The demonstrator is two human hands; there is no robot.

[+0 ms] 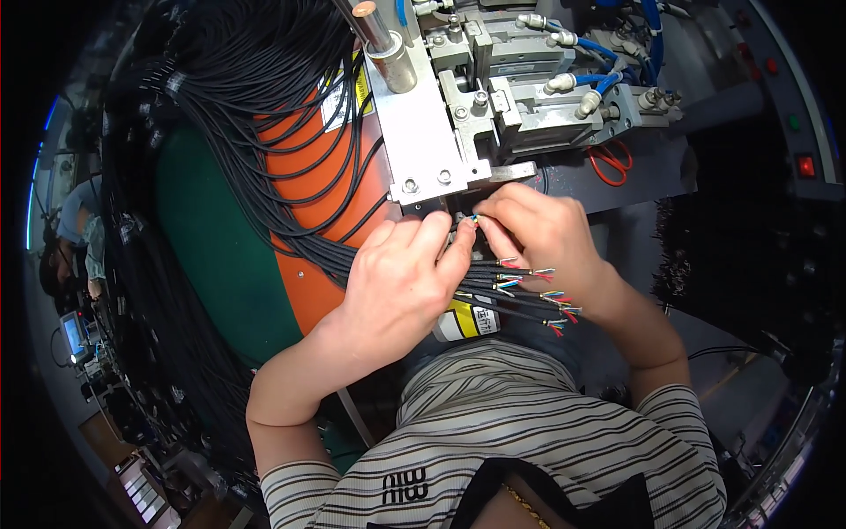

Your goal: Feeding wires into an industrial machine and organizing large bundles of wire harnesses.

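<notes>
My left hand (401, 275) is closed in a pinch on a black cable end, right under the front edge of the metal machine block (421, 132). From the other side, my right hand (548, 236) pinches the small coloured wires (474, 219) at that end. The fingertips of both hands almost meet there and partly hide the wires. Below them, several black cables (520, 304) point to the right, their stripped ends fanning out in red, blue, white and yellow strands. These cables run beneath my left hand from the big bundle (238, 167).
Pneumatic cylinders (546, 123) with blue hoses stand beyond my right hand, near red-handled scissors (610, 160). A metal post (392, 62) rises from the block. Orange (308, 185) and green (203, 238) surfaces lie left. A lit red button (805, 166) is far right.
</notes>
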